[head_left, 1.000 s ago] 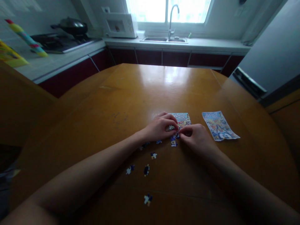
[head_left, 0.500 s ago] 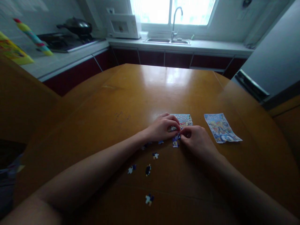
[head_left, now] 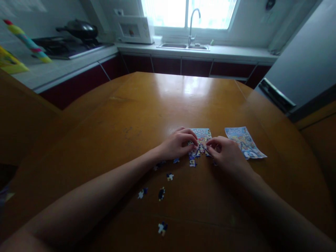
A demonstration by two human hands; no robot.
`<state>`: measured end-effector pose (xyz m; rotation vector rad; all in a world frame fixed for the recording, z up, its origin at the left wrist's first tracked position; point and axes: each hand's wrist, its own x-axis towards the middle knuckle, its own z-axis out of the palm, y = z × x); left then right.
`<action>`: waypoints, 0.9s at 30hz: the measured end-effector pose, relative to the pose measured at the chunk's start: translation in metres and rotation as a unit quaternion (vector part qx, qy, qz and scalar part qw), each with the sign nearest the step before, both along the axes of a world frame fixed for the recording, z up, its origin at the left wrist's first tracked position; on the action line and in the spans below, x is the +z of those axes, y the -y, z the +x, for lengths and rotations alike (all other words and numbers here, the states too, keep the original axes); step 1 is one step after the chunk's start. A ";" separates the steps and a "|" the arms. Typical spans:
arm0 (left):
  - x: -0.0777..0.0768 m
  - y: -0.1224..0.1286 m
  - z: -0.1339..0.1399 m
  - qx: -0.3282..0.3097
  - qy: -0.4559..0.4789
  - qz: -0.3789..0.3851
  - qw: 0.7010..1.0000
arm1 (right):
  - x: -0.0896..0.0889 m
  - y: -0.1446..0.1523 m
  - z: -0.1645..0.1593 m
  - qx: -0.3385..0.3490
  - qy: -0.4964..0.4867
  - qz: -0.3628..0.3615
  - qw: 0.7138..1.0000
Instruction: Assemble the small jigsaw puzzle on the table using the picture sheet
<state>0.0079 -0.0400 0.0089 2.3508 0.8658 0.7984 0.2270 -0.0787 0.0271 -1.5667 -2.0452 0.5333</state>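
A partly assembled jigsaw puzzle (head_left: pixel 202 134) lies flat on the wooden table, its lower edge uneven. My left hand (head_left: pixel 179 142) curves over the puzzle's left side, thumb and index fingertips on it and hiding part of it. At the right edge, my right hand (head_left: pixel 224 150) has its thumb and fingers closed on the puzzle's border; whether a loose piece is between them is hidden. Nearer to me lie several loose puzzle pieces, among them a white and dark one (head_left: pixel 170 176), a mostly black one (head_left: pixel 161 193) and the closest one (head_left: pixel 162 228).
A creased picture sheet (head_left: pixel 245 141) lies right of the puzzle, partly behind my right hand. The table (head_left: pixel 126 115) has a rounded outline. Beyond it are a counter with a sink (head_left: pixel 173 46), a microwave (head_left: pixel 133 29) and a pan (head_left: pixel 81 29) on the stove.
My right hand has shifted from the puzzle's middle, beside my left fingertips, to its right edge, uncovering the lower middle. My left hand stays on the left side. The view has turned slightly.
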 end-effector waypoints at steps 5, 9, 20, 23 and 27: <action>0.000 0.000 -0.003 -0.013 0.000 -0.009 1.000 | 0.003 -0.004 0.013 -0.022 -0.009 0.008 1.000; -0.001 0.001 -0.005 -0.028 -0.027 -0.002 0.999 | 0.005 -0.006 0.016 -0.027 -0.015 0.003 1.000; 0.002 0.000 -0.004 0.040 0.031 -0.010 0.999 | 0.005 -0.004 0.015 0.014 -0.038 0.020 0.999; 0.002 -0.001 -0.003 0.060 0.049 -0.012 0.997 | 0.005 0.005 0.007 0.062 -0.032 0.000 0.998; 0.002 -0.002 -0.001 0.066 0.055 -0.012 0.996 | 0.005 0.021 -0.009 0.088 -0.011 -0.027 0.996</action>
